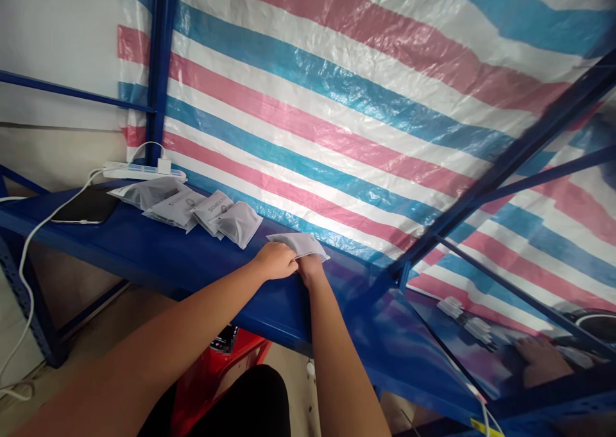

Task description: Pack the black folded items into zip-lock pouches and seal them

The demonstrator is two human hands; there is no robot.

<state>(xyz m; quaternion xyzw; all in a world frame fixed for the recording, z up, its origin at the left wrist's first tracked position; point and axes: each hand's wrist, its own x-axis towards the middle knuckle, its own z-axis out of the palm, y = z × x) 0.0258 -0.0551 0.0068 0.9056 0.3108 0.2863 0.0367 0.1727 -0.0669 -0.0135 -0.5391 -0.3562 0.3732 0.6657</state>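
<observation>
A small grey-white plastic pouch (303,243) lies at the back edge of the blue shelf (202,264), close to the striped sheet. My left hand (278,260) is closed on the pouch's near edge, fingers curled. Right beside it, my right hand (312,269) reaches into or under the same pouch; its fingers are hidden by the plastic, so their grip does not show. To the left, several similar printed pouches (177,207) lie in an overlapping row, the nearest pouch (239,224) apart from the one I handle.
A power strip (144,171) with a white cable and a dark tablet-like device (86,206) lie at the shelf's left end. A blue post (161,65) rises there. Beyond the right frame are small white items (450,307) and another person's hand (543,359). A red stool (226,366) stands below.
</observation>
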